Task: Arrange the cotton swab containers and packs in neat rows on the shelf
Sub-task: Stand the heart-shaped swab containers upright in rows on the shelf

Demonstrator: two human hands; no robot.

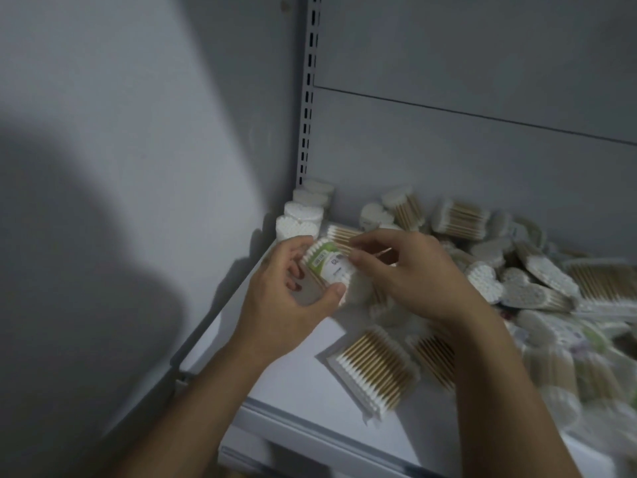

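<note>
My left hand (293,288) grips a cotton swab container with a green label (327,265), held above the left end of the shelf (296,384). My right hand (410,270) pinches the same container from the right with its fingertips. Behind my hands, three swab containers (303,215) stand upright in a row in the back left corner. A flat pack of wooden-stick swabs (372,370) lies on the shelf below my right wrist. A loose heap of containers and packs (537,281) covers the shelf to the right.
The grey side wall (138,167) closes off the left. A slotted upright (310,88) and the back panel (465,150) stand behind the shelf. Bare shelf surface shows at the front left, by the shelf's front edge (310,439).
</note>
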